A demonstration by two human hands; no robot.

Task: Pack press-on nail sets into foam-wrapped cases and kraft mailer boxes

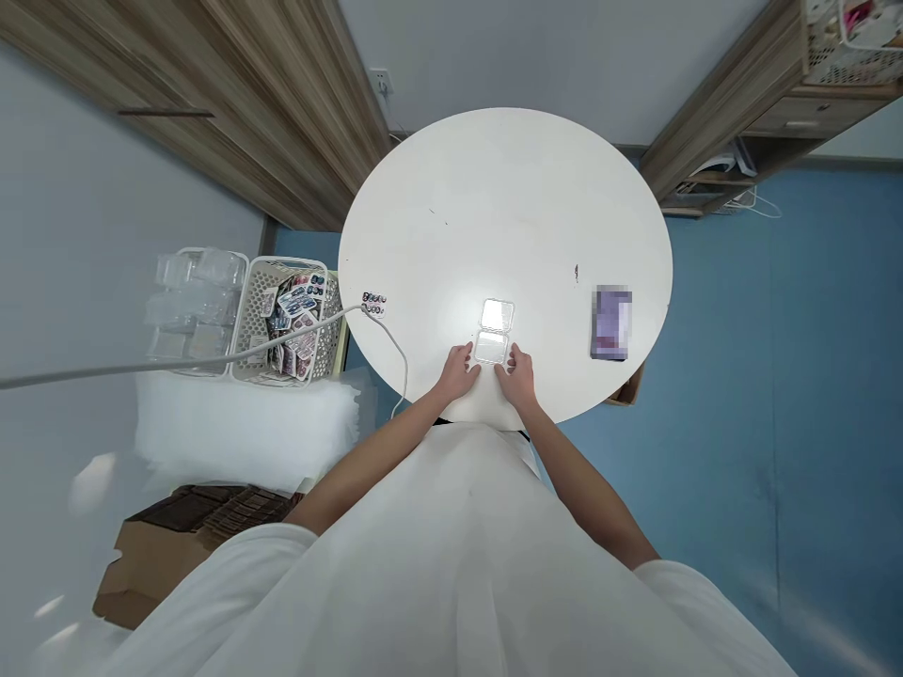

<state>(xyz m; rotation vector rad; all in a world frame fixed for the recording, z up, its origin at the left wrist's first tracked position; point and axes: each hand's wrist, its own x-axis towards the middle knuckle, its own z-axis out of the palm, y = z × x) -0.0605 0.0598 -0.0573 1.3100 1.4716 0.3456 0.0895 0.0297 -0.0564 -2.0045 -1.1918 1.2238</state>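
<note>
A small clear plastic case lies on the white table in front of me, its hinged lid laid back on the far side. I see nothing inside it. My left hand rests on the table at the case's left side, thumb and fingers apart. On the right side is my right hand, its fingers slightly bent and spread by the near right corner. Both hands are very close to the case; whether the fingertips touch it I cannot tell.
The oval white table holds a card of small round items at left and a blurred purple packet at right. A grey cable crosses the left edge. Beside it are baskets of cards and clear boxes.
</note>
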